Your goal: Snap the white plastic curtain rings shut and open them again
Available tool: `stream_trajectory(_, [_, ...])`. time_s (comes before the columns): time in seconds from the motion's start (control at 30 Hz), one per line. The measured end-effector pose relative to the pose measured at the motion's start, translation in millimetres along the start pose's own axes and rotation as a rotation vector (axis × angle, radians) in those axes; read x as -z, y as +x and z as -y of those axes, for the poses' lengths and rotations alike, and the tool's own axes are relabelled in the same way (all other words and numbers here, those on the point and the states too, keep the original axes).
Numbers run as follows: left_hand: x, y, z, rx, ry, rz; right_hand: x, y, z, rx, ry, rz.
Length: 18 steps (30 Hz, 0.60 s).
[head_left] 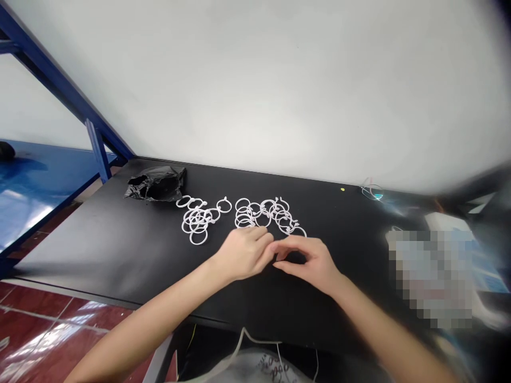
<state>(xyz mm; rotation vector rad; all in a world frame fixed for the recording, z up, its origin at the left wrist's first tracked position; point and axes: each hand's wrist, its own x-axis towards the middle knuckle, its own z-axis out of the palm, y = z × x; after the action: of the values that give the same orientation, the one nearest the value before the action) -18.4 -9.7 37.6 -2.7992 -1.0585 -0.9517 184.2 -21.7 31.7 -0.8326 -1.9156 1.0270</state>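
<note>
My left hand [249, 251] is closed, its fingers curled in toward the palm, above the middle of the black table. Touching it at the fingertips is my right hand [309, 259], bent into a pinch with thumb and forefinger close together. Anything held between the two hands is hidden by the fingers. Just beyond them lies a cluster of white rings [262, 218] with small knobs, which look like curtain rings. Part of that cluster is covered by my hands. Farther left is a second pile of white rings [198, 238], several of them overlapping.
A crumpled black plastic bag [163, 183] lies open at the back left of the black table [120, 234]. Clear plastic [373, 192] sits at the back right, and a blurred package [447, 226] is by my right forearm. A white wall stands behind.
</note>
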Motion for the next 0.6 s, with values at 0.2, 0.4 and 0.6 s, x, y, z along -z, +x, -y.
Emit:
stream_trajectory(0.2, [38.9, -35, 59, 0.297, 0.071, 0.039, 46, 4, -9, -0.307, -0.458, 0.006])
stream_trajectory(0.4, [40.3, -66, 91, 0.312, 0.113, 0.050, 42, 2, -9, -0.422, -0.642, 0.067])
stream_trajectory(0.6, [39.2, -57, 87, 0.323, 0.258, 0.044, 55, 4, -1, -0.387, -0.324, 0.101])
